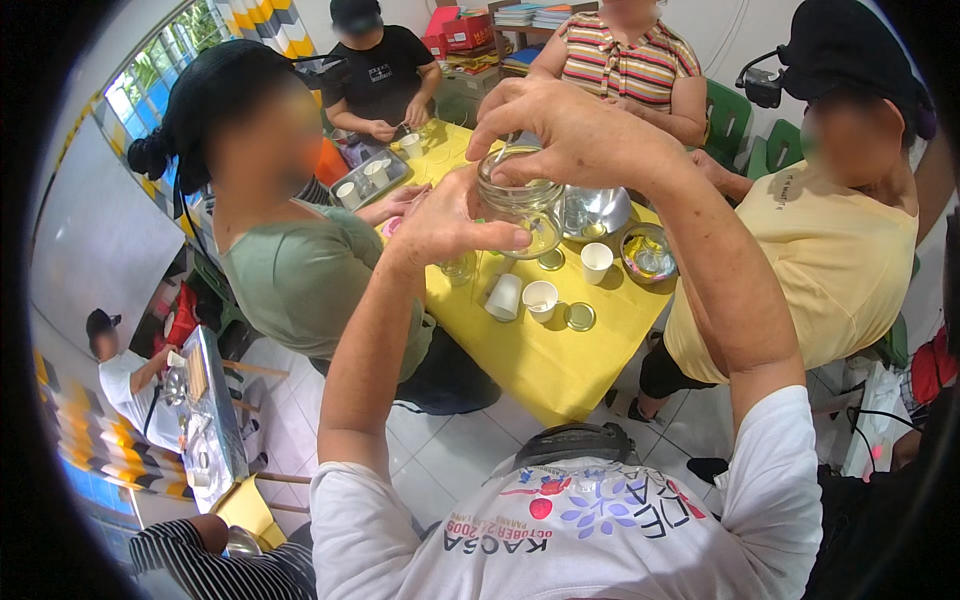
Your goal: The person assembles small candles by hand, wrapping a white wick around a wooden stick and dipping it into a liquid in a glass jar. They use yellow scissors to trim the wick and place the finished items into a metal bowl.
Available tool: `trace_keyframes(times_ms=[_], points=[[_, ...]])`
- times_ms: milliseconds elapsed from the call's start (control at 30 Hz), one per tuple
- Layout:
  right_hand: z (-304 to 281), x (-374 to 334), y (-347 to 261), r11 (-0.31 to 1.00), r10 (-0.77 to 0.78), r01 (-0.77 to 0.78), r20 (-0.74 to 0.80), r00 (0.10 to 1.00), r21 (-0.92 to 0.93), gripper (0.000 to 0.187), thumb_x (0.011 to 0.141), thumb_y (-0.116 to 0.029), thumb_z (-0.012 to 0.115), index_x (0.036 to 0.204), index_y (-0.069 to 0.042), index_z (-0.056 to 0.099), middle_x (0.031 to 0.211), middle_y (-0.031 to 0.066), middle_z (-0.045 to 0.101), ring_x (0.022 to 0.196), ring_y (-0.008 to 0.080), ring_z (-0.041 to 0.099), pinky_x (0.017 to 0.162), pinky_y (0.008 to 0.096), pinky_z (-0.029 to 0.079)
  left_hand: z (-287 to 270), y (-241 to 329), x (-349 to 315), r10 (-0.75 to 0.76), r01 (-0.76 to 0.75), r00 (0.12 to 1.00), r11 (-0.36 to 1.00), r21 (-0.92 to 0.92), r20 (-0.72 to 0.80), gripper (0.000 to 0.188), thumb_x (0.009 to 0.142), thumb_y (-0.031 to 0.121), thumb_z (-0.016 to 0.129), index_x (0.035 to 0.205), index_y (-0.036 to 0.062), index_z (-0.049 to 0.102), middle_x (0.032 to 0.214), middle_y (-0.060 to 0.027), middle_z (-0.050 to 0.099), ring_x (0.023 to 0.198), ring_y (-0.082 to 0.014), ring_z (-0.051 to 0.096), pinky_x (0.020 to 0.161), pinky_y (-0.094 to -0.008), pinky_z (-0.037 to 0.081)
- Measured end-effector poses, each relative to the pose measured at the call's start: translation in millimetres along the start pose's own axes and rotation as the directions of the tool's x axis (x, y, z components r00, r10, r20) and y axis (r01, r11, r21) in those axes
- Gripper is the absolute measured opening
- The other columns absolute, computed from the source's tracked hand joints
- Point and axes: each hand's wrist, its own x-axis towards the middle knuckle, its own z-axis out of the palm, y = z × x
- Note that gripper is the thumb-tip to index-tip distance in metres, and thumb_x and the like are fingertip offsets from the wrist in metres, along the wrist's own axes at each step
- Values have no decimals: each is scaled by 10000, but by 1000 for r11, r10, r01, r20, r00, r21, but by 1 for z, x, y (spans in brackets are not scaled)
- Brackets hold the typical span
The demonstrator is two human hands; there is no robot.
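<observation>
Above the yellow-covered table (560,375), a clear glass jar (535,205) is held up and tilted. My left hand (447,222) is closed round its side, the thumb pressed across the glass. From the far right, my right hand (575,130) arches over the jar's mouth with its fingers bent down at the rim. A thin white strand (508,150) shows between those fingers and runs toward the jar's opening; its lower end is hard to make out. Beneath the jar, white paper cups (504,298) and a round gold lid (580,317) rest on the table.
Another glass jar (458,268) stands by the table's left edge. A metal bowl (605,208) and a smaller bowl (648,253) sit toward the right. Farther left is a metal tray (385,182) with cups. People sit close on both sides and at the far end.
</observation>
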Motion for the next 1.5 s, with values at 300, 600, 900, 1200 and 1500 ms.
trace_keyframes(times_ms=[300,600,900,1200,1500], points=[[3,-3,0,997,74,-73,28,997,-33,200,768,-196,685,939,-93,684,869,54,639,889,214,527,792,332,430,5,-9,1,20,-20,1000,999,27,-15,737,595,282,800,1143,-88,476,1045,-145,593,940,-199,580,866,-312,442],[4,-20,11,997,15,-18,-39,999,-76,131,759,-159,661,843,-59,650,821,68,620,841,227,558,768,323,428,26,-7,-2,11,-17,999,990,-143,-43,721,602,235,802,1187,-39,480,1074,-112,580,1002,-182,553,916,-311,412],[59,-93,7,993,109,-108,-34,993,37,114,739,-163,636,771,-54,648,764,110,604,804,300,580,734,400,446,97,-78,-21,-22,8,995,991,-137,-101,764,614,250,812,1213,-47,441,1081,-132,575,1019,-184,554,893,-317,435],[168,-172,29,912,349,-347,29,937,217,122,744,-168,644,785,-55,620,780,104,602,799,306,566,729,419,433,174,-182,-57,-71,123,963,974,191,-258,792,551,313,810,1209,15,485,1129,-160,555,1058,-308,509,934,-384,395],[236,-202,35,831,507,-486,-12,862,270,105,729,-137,640,775,-43,626,753,117,627,771,314,588,721,409,449,221,-267,-86,-264,370,872,907,202,-412,782,574,297,797,1232,43,460,1128,-166,544,1056,-336,473,921,-407,409]])
